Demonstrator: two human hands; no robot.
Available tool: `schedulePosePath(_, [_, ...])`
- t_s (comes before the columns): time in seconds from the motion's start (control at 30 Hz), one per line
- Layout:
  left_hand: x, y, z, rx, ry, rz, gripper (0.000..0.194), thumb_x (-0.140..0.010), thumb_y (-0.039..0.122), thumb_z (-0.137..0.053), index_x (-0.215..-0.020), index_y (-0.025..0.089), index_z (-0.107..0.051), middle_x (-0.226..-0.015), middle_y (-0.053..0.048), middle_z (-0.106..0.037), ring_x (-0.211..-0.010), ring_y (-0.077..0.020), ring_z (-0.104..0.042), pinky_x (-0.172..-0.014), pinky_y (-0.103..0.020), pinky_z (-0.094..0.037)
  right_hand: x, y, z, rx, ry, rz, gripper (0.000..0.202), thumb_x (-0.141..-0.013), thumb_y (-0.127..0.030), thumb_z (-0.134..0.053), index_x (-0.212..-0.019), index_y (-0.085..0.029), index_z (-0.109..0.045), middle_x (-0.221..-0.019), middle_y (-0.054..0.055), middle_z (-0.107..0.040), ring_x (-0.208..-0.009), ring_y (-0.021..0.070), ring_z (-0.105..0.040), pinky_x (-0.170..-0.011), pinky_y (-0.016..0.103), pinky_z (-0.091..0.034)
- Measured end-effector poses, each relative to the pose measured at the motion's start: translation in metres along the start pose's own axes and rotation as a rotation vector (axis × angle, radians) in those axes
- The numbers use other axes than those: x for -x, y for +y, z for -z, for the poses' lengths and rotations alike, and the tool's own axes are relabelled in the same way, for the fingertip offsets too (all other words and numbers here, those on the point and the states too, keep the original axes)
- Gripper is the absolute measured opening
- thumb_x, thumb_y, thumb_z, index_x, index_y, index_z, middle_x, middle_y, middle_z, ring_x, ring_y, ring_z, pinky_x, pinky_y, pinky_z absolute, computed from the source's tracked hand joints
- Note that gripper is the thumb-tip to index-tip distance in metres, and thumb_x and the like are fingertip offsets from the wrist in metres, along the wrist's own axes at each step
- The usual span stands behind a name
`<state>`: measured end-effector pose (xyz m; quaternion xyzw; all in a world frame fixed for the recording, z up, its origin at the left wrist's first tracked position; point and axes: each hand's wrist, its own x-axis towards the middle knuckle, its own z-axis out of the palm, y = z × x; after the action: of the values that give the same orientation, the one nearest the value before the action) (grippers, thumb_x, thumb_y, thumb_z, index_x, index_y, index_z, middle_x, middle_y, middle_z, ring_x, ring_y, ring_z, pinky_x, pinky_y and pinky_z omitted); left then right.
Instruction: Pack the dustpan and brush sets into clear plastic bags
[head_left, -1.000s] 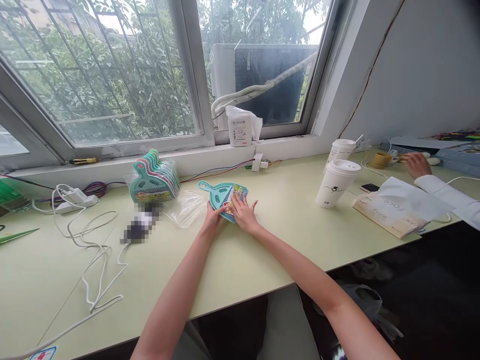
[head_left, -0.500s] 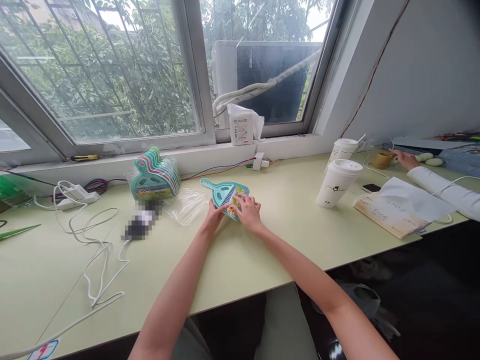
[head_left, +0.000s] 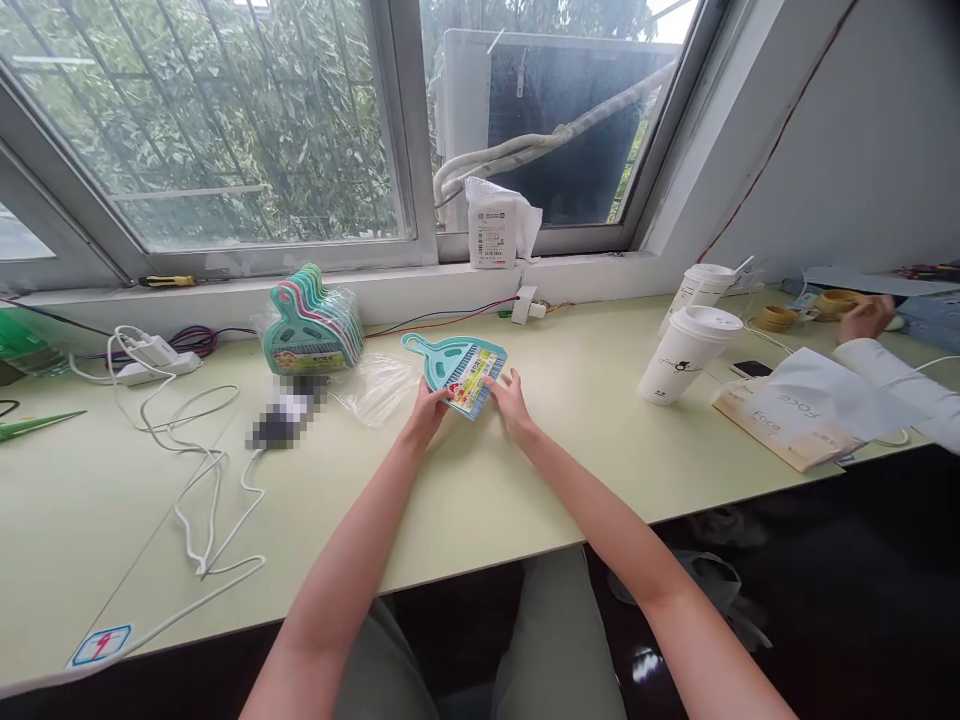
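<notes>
A teal dustpan with a small brush [head_left: 448,362] and a colourful printed label is tilted above the table in front of me. My left hand [head_left: 427,408] grips its lower left edge, thumb on top. At the right edge, my right hand [head_left: 514,405] touches the label side with its fingers apart. Clear plastic wrapping [head_left: 379,390] lies just left of the dustpan. Further left stands a row of several similar dustpans [head_left: 311,325] in teal and pink, partly in clear plastic.
White cables [head_left: 214,500] and a power strip [head_left: 157,368] lie left. Two white cups [head_left: 684,360], a tissue pack [head_left: 799,415] and a phone [head_left: 751,369] are right. Another person's hand [head_left: 866,318] is by tape rolls [head_left: 776,318] at far right.
My right hand has slid off the label's middle to the right edge, its fingers now spread, uncovering the label. The view has tilted down slightly. The other person's hand has moved right.
</notes>
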<state>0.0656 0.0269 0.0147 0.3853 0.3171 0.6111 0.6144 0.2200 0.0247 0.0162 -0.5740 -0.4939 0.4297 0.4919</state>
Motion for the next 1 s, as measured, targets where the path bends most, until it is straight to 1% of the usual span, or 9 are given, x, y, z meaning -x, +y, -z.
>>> schedulePosePath(0.1, [0.0,0.005,-0.001,-0.069,-0.055,0.03,0.055,-0.06,0.006,-0.064,-0.112,0.021,-0.051,-0.1,-0.003,-0.061,-0.095,-0.0198,-0.061,-0.081,-0.032,-0.05,-0.01,0.004,0.005,-0.375,-0.248,-0.124,0.032,-0.086,-0.028,-0.057,-0.115,-0.016,-0.054,-0.116,0.012,-0.065,-0.103,0.0197,-0.065,-0.088,0.034,-0.054])
schedulePosePath(0.2, [-0.001,0.02,0.007,-0.295,-0.031,-0.004,0.034,-0.068,0.017,-0.068,-0.1,0.019,-0.059,-0.103,-0.006,-0.061,-0.106,-0.026,-0.057,-0.088,-0.037,-0.047,-0.015,0.005,0.009,-0.527,-0.239,-0.118,0.015,-0.082,-0.018,-0.061,-0.097,-0.016,-0.059,-0.101,0.008,-0.071,-0.089,0.0161,-0.069,-0.084,0.031,-0.057])
schedulePosePath(0.37, [-0.003,0.051,0.056,-0.906,0.391,-0.354,0.018,-0.069,0.025,-0.074,-0.083,0.02,-0.063,-0.122,-0.013,-0.055,-0.135,-0.0339,-0.027,-0.103,-0.042,-0.034,-0.015,0.003,0.014,-0.512,-0.195,-0.125,0.015,-0.079,-0.009,-0.062,-0.092,-0.016,-0.061,-0.096,0.006,-0.072,-0.082,0.0158,-0.07,-0.078,0.03,-0.059])
schedulePosePath(0.43, [-0.003,0.056,0.079,-1.081,0.501,-0.326,0.018,-0.067,0.021,-0.074,-0.079,0.019,-0.061,-0.123,-0.016,-0.053,-0.136,-0.0359,-0.023,-0.102,-0.044,-0.034,-0.013,0.002,0.015,-0.489,-0.217,-0.147,0.014,-0.078,-0.008,-0.061,-0.091,-0.014,-0.063,-0.094,0.007,-0.073,-0.082,0.0167,-0.07,-0.076,0.03,-0.059])
schedulePosePath(0.53, [-0.004,0.055,0.1,-1.223,0.569,-0.205,0.017,-0.064,0.014,-0.072,-0.065,0.018,-0.056,-0.105,-0.017,-0.059,-0.128,-0.0381,-0.034,-0.1,-0.048,-0.034,-0.009,0.0,0.015,-0.448,-0.296,-0.168,0.014,-0.077,-0.006,-0.062,-0.089,-0.013,-0.066,-0.092,0.008,-0.073,-0.079,0.0171,-0.071,-0.073,0.029,-0.06])
schedulePosePath(0.63, [-0.007,0.05,0.104,-1.286,0.607,-0.213,0.019,-0.066,0.011,-0.067,-0.056,0.019,-0.054,-0.087,-0.014,-0.061,-0.116,-0.0359,-0.048,-0.101,-0.048,-0.032,-0.007,-0.002,0.015,-0.402,-0.352,-0.219,0.013,-0.076,-0.004,-0.063,-0.086,-0.012,-0.067,-0.09,0.009,-0.074,-0.076,0.0168,-0.071,-0.069,0.027,-0.06])
schedulePosePath(0.73, [-0.009,0.047,0.101,-1.351,0.621,-0.232,0.013,-0.069,0.014,-0.067,-0.061,0.02,-0.059,-0.082,-0.012,-0.063,-0.104,-0.0328,-0.055,-0.098,-0.045,-0.036,-0.008,-0.003,0.016,-0.388,-0.348,-0.264,0.014,-0.074,-0.002,-0.063,-0.083,-0.011,-0.067,-0.087,0.009,-0.074,-0.075,0.0173,-0.071,-0.069,0.027,-0.06])
schedulePosePath(0.9, [-0.006,0.047,0.094,-1.345,0.673,-0.291,0.006,-0.076,0.023,-0.065,-0.071,0.023,-0.062,-0.086,-0.009,-0.065,-0.101,-0.0298,-0.055,-0.095,-0.041,-0.038,-0.012,-0.002,0.018,-0.455,-0.214,-0.209,0.015,-0.076,-0.001,-0.06,-0.085,-0.012,-0.065,-0.088,0.009,-0.074,-0.079,0.0183,-0.071,-0.076,0.031,-0.06])
schedulePosePath(1.0, [-0.003,0.046,0.087,-1.319,0.648,-0.328,0.008,-0.079,0.023,-0.062,-0.071,0.022,-0.061,-0.087,-0.01,-0.064,-0.1,-0.0304,-0.055,-0.093,-0.041,-0.039,-0.011,-0.004,0.02,-0.45,-0.227,-0.177,0.013,-0.077,-0.004,-0.061,-0.086,-0.012,-0.065,-0.09,0.008,-0.073,-0.079,0.018,-0.071,-0.077,0.032,-0.059])
